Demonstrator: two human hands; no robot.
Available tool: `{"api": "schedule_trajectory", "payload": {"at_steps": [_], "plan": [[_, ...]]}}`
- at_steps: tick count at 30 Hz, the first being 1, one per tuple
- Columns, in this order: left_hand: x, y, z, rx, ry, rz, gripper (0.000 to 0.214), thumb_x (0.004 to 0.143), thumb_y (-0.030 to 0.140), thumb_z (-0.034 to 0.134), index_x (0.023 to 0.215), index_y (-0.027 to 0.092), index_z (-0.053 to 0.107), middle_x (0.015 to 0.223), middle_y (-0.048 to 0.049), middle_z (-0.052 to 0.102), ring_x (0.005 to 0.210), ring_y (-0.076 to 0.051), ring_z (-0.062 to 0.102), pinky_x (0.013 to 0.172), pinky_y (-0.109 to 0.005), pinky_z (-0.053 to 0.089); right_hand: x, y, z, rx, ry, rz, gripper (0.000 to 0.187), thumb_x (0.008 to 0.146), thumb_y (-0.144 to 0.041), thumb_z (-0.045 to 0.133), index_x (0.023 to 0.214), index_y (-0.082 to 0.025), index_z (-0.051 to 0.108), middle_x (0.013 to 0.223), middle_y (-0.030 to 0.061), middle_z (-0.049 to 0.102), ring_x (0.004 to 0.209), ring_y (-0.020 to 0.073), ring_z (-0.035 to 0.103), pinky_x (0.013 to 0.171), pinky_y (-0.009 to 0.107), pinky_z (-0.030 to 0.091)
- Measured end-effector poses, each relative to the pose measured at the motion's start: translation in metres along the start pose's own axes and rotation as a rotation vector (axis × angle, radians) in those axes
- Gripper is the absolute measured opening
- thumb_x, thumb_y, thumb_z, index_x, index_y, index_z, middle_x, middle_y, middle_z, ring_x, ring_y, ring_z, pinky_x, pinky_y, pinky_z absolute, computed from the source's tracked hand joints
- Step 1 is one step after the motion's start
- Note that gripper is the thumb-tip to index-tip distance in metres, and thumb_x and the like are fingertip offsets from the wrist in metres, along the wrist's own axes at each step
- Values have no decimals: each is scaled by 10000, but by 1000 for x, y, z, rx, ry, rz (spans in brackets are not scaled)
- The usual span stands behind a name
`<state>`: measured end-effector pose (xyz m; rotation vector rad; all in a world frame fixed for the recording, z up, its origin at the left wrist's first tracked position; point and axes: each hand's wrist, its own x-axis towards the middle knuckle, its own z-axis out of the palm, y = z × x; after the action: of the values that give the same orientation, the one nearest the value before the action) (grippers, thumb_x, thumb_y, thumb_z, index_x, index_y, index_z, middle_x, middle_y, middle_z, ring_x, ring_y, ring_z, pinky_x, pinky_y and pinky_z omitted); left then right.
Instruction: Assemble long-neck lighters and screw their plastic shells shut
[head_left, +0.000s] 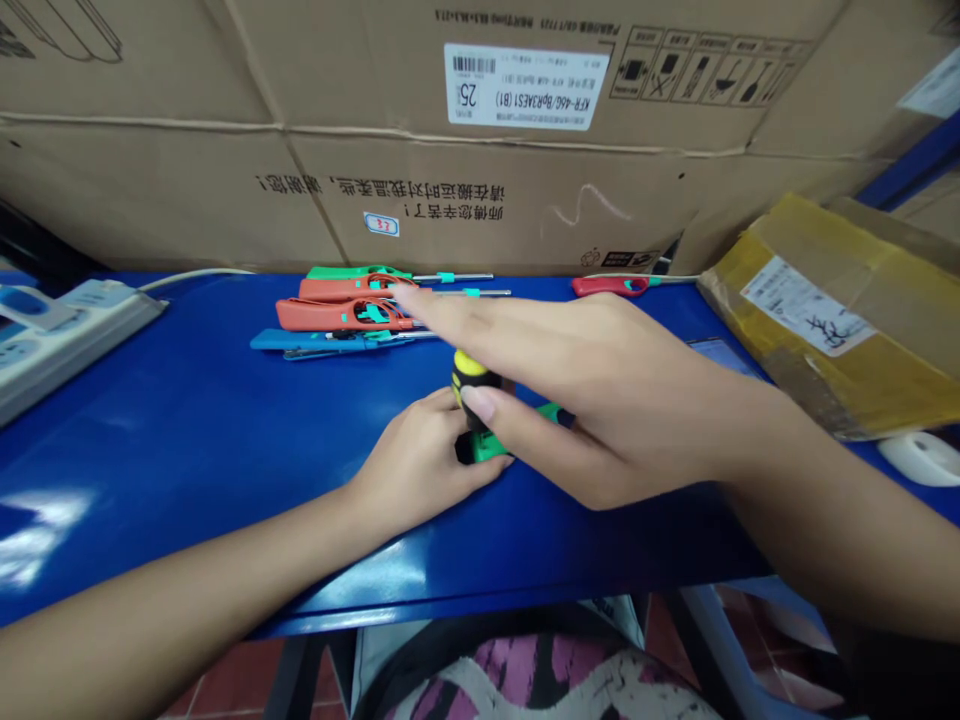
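My right hand (600, 390) holds the yellow-and-black handle of a screwdriver (471, 385) between thumb and fingers, the index finger stretched out past it. The screwdriver stands nearly upright over a green lighter (489, 446) lying on the table; its tip is hidden. My left hand (420, 450) grips the green lighter from the left and steadies it against the blue surface. Much of this lighter is covered by both hands. Beyond them lie several long-nosed lighters: a green one (352, 272), orange ones (322, 314) and a blue one (315, 342).
A red lighter (607, 286) lies at the back right. A large cardboard box (420, 160) walls off the table's (187, 420) far side. A power strip (82, 325) sits left; a taped yellow-brown package (847, 300) and white mouse (921, 458) are right. The table's front edge is close.
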<state>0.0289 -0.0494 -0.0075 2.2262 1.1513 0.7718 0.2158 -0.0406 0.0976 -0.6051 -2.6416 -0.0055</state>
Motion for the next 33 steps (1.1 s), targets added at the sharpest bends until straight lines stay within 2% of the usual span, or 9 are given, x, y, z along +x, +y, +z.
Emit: {"api": "schedule_trajectory", "payload": {"at_steps": [3, 6, 11, 15, 17, 20, 26, 30, 33], "plan": [[1, 1, -1, 7, -32, 13, 191, 826, 264, 706, 1016, 249, 709, 1053, -41, 728, 1038, -281, 688, 904, -436, 587, -1, 3, 3, 5, -2, -62, 362, 1075, -341, 420, 1371, -204, 577, 1226, 27, 727, 1103, 156, 679, 806, 249, 534], [1, 1, -1, 11, -33, 3, 177, 837, 236, 684, 1013, 249, 698, 1050, -33, 733, 990, -256, 700, 856, -406, 599, 0, 6, 9, -70, 136, -25, 477, 1044, -556, 416, 1261, -202, 651, 1040, 29, 762, 984, 171, 712, 766, 254, 536], [0, 0, 1, 62, -50, 30, 250, 837, 287, 704, 1077, 216, 693, 1140, -79, 728, 1107, -311, 679, 946, -465, 570, 0, 9, 6, 79, 32, -93, 399, 1085, -284, 347, 1417, -169, 537, 1266, 47, 702, 1143, 148, 660, 853, 242, 530], [-1, 0, 1, 63, -8, 20, 255, 844, 287, 694, 1085, 204, 680, 1110, -63, 741, 1032, -287, 705, 873, -424, 591, 0, 13, 12, -26, 161, -85, 393, 1058, -467, 445, 1222, -189, 670, 1021, 12, 745, 968, 135, 701, 726, 222, 520], [-1, 0, 1, 69, -17, 19, 243, 836, 292, 710, 1061, 200, 688, 1100, -66, 742, 1026, -292, 705, 872, -434, 591, 0, 16, 16, -14, 192, -90, 452, 1069, -494, 380, 1295, -187, 624, 1116, 34, 733, 1050, 152, 690, 801, 248, 538], [0, -3, 1, 79, -46, 53, 218, 830, 276, 725, 1030, 192, 707, 1156, -84, 730, 1108, -315, 680, 942, -469, 568, -1, 20, 19, 127, 109, -139, 444, 1099, -322, 252, 1443, -167, 488, 1284, 63, 671, 1202, 151, 629, 946, 296, 528], [0, -1, 2, 166, -41, 11, 262, 834, 333, 746, 1051, 188, 723, 1004, -86, 741, 969, -326, 698, 844, -496, 582, 1, 24, 24, 33, 241, -47, 441, 1047, -521, 426, 1173, -153, 634, 1147, 67, 712, 1050, 168, 683, 836, 272, 557], [-1, 0, 2, 101, -34, 35, 229, 832, 310, 728, 1030, 196, 713, 1098, -89, 734, 1062, -316, 684, 933, -485, 568, -1, 18, 16, 68, 124, -116, 448, 1103, -340, 240, 1387, -164, 538, 1299, 72, 665, 1229, 156, 620, 924, 277, 541], [-1, -1, 2, 73, -40, 28, 195, 850, 295, 692, 1025, 210, 706, 1107, -72, 737, 1068, -298, 689, 918, -448, 582, -1, 14, 11, 79, 69, -98, 395, 1098, -314, 304, 1360, -201, 577, 1268, 37, 676, 1202, 134, 632, 900, 244, 535]]}}
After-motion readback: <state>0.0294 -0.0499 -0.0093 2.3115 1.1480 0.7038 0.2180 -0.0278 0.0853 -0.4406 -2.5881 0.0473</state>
